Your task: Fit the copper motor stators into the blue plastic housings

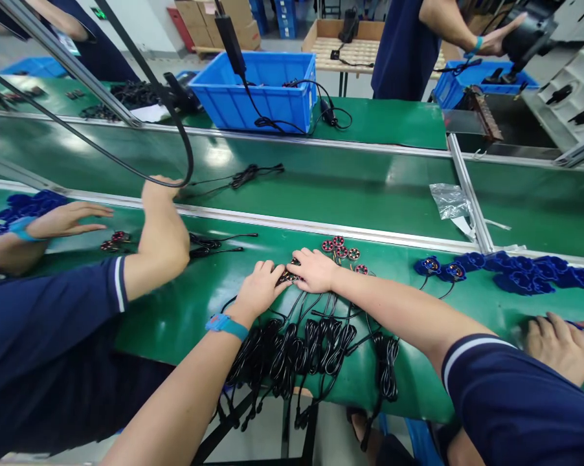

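Green workbench point(185, 323): left hand point(260, 288) and right hand point(314, 268) meet, fingers closed on one small dark disc part point(288, 276). Five red-faced discs point(341, 250) lie just beyond it; black coiled cables point(302, 349), roughly six bundles, trail toward the bench edge.

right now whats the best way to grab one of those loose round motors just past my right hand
Take a round motor by its disc rim from above, fingers on opposite edges. It lies flat on the green belt, face up, with its black cable trailing toward you, so come from the far side.
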The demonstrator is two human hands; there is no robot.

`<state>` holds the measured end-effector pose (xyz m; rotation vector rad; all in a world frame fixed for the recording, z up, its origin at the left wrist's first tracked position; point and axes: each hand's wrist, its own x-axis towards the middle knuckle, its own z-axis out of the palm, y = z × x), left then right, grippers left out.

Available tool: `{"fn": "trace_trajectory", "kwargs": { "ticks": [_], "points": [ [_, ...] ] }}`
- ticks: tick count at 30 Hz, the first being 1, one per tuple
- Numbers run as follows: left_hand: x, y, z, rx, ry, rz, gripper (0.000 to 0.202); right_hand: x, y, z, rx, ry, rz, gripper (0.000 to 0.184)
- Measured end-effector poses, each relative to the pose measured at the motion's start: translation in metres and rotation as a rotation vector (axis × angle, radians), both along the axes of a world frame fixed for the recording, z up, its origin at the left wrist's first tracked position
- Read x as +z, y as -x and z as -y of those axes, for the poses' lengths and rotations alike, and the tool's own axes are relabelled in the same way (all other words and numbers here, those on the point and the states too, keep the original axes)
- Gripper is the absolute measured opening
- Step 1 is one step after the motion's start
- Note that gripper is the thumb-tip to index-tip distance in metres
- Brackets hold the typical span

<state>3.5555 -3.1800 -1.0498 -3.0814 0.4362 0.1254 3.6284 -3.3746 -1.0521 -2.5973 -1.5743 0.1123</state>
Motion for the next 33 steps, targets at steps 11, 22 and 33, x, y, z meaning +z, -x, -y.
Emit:
{"fn": "trace_trajectory", "kwargs": {
  "ticks": [11,22,33],
  "points": [
    [0.006,0.001,0.005,0.044,-0.101,0.011,0.087,-0.002,-0.004,0.035,-0.202,-0.224,-0.208,0.115],
    [-0.001,-0.011,-0.002,0.101,-0.106,-0.022,0.059,0.01,0.006,0.033,-0.231,-0.011,-0.152,0.111],
    [0.008,-0.019,-0.003,0.181,-0.09,-0.132,0.057,-0.003,0.022,-0.012,-0.303,0.02,-0.02,0.039]
  ]
}}
